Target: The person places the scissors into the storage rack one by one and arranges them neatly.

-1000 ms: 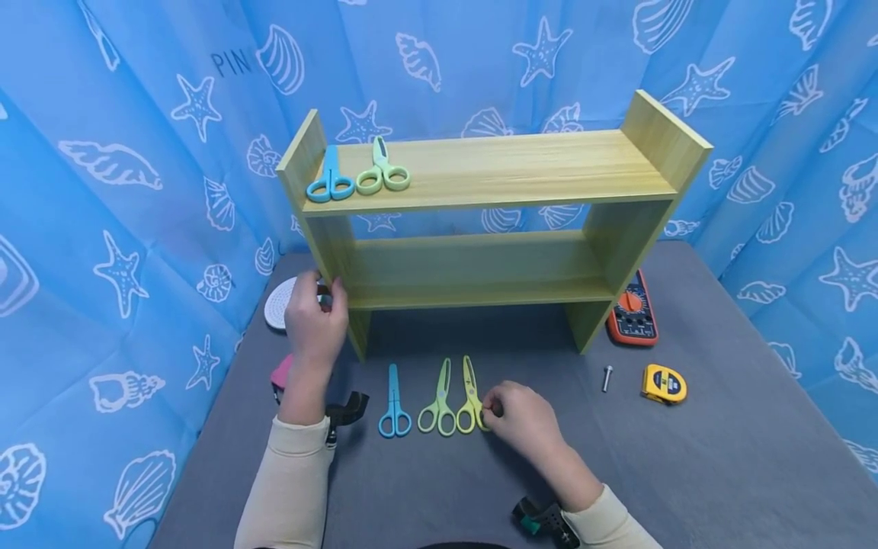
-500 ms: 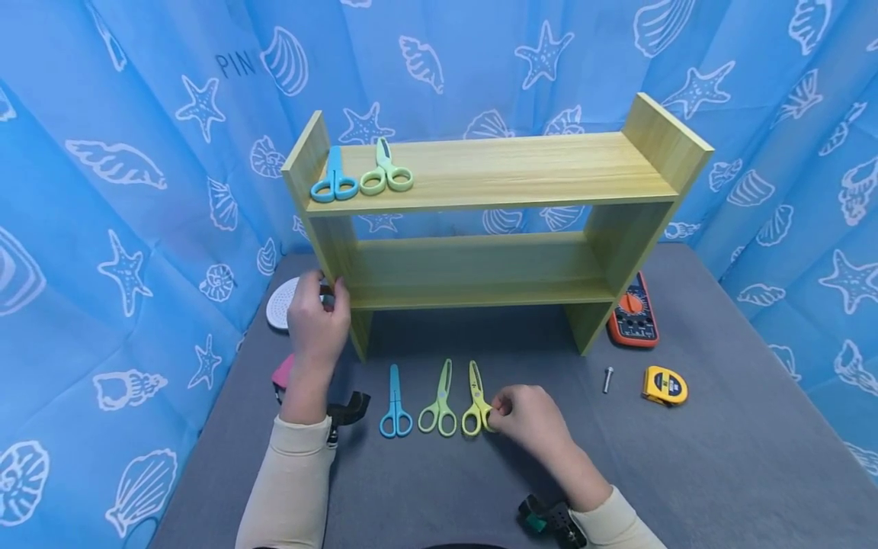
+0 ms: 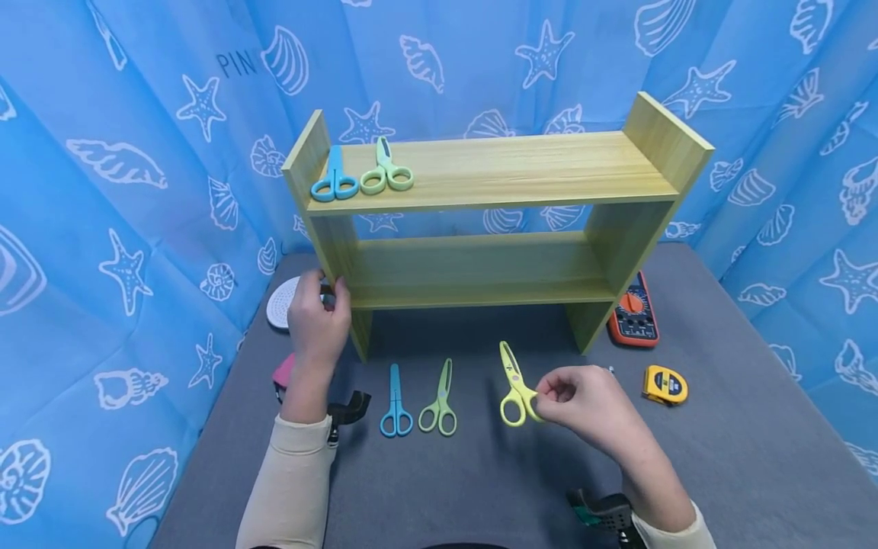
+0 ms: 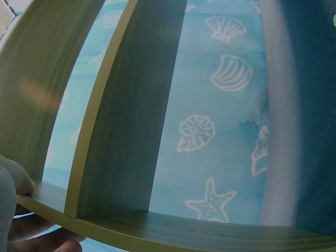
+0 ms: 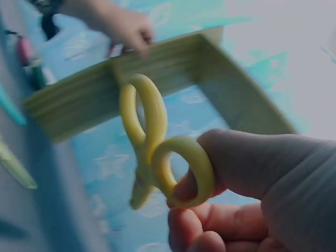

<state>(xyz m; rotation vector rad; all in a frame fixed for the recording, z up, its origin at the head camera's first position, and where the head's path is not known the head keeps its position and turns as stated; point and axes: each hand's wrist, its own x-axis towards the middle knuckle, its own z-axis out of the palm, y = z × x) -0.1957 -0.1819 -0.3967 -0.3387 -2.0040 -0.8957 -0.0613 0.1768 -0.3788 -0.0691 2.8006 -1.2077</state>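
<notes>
My right hand (image 3: pixel 590 400) pinches one finger loop of the yellow scissors (image 3: pixel 513 381), lifted off the table with the blades pointing away; the right wrist view shows thumb and fingers on that loop of the scissors (image 5: pixel 152 126). My left hand (image 3: pixel 318 320) grips the left side panel of the wooden shelf (image 3: pixel 473 297), thumb on one face and fingers on the other in the left wrist view. Blue scissors (image 3: pixel 395 404) and green scissors (image 3: pixel 441 400) lie on the table before the shelf. Another blue pair of scissors (image 3: pixel 334 179) and a light green pair (image 3: pixel 386 171) lie on the top board, at its left.
Right of the shelf are a red multimeter (image 3: pixel 632 313), a yellow tape measure (image 3: pixel 664 384) and a bolt (image 3: pixel 611 370) mostly hidden behind my right hand. A white round object (image 3: pixel 280 303) and a pink object (image 3: pixel 283 372) sit left, partly behind my left arm.
My right hand has picked the yellow scissors up from beside the green pair and carried them to the right. My left hand stays on the shelf's side panel.
</notes>
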